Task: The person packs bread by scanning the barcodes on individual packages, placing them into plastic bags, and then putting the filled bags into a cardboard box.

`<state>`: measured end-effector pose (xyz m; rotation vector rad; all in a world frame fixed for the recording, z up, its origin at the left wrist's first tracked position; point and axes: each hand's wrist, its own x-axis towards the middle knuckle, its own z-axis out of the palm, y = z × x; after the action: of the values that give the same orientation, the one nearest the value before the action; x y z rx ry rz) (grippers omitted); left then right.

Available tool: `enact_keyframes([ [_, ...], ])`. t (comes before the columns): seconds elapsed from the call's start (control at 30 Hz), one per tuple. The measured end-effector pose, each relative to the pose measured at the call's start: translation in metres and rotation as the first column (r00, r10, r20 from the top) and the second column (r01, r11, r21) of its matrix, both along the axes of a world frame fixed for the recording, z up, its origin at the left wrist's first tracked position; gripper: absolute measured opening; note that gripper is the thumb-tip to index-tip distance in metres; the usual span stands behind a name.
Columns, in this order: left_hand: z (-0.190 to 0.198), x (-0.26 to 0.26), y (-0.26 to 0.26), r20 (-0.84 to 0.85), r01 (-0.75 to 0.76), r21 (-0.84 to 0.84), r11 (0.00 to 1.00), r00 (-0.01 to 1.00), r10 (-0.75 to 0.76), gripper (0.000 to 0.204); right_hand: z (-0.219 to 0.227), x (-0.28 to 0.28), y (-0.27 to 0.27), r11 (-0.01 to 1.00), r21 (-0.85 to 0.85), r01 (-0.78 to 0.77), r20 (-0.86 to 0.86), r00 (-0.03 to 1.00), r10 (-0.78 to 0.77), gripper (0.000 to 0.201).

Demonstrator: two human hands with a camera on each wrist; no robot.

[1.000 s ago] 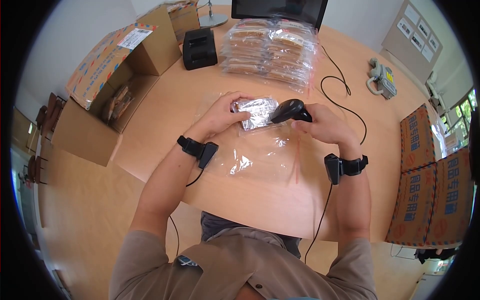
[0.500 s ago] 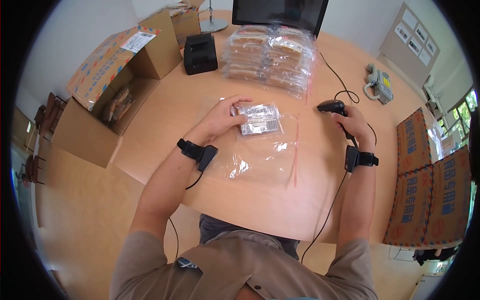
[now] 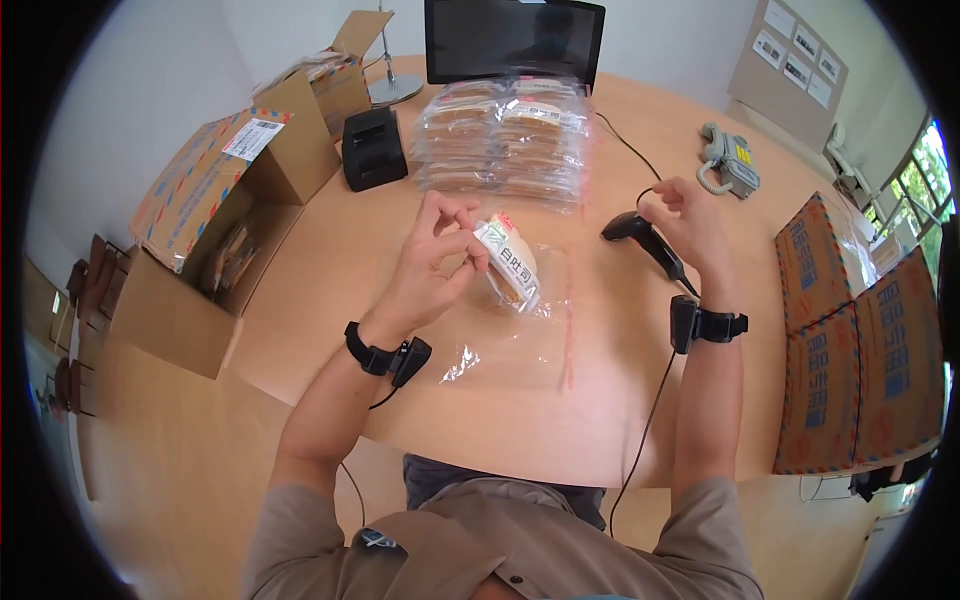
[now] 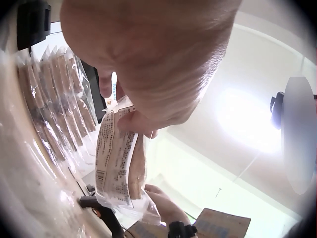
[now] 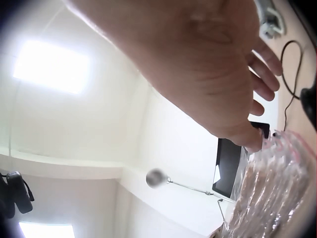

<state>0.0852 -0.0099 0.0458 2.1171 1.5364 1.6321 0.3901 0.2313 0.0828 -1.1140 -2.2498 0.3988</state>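
Note:
My left hand (image 3: 432, 270) pinches the upper end of a clear-wrapped sliced-bread pack (image 3: 513, 262) with a white printed label. The pack stands tilted above a flat clear plastic bag (image 3: 500, 355) with a red edge strip. In the left wrist view, small print and a barcode cover the near side of the bread pack (image 4: 116, 153), and the thumb overlaps its top. My right hand (image 3: 697, 235) holds nothing, its fingers loosely bent. Just left of it, a black barcode scanner (image 3: 650, 248) lies on the table, the hand partly overlapping its cable side.
A stack of bagged bread packs (image 3: 500, 145) stands in front of the monitor (image 3: 515, 42). At left are an open cardboard box (image 3: 185, 305) and a black device (image 3: 373, 152). A telephone (image 3: 735, 162) sits back right, near printed cartons (image 3: 822, 375) at the right edge.
My right hand has carried the scanner away to the right and let go of it. My left hand has lifted and tipped up the bread pack, turning its large-print label into view.

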Motion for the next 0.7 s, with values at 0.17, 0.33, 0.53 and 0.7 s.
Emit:
enact_keyframes([
  [0.17, 0.009, 0.017, 0.001, 0.044, 0.097, 0.019, 0.995, 0.994, -0.098, 0.023, -0.009, -0.057, -0.047, 0.668, -0.466, -0.580, -0.452, 0.805, 0.384, 0.054],
  [0.33, 0.017, 0.026, 0.005, -0.047, 0.003, 0.082, 0.997, 0.999, 0.001, 0.023, -0.015, -0.067, -0.070, 0.212, -0.697, -0.685, -0.541, 0.696, 0.473, 0.052],
  [0.53, 0.015, 0.048, 0.013, -0.228, -0.247, -0.181, 0.952, 0.952, 0.204, 0.030, -0.013, -0.045, -0.027, 0.546, -0.645, -0.535, -0.622, 0.783, 0.032, 0.037],
  [0.7, -0.006, 0.077, 0.032, -0.471, -0.384, -0.626, 0.679, 0.880, 0.063, 0.048, -0.006, -0.028, -0.011, 0.593, -0.639, -0.490, -0.654, 0.752, -0.083, 0.023],
])
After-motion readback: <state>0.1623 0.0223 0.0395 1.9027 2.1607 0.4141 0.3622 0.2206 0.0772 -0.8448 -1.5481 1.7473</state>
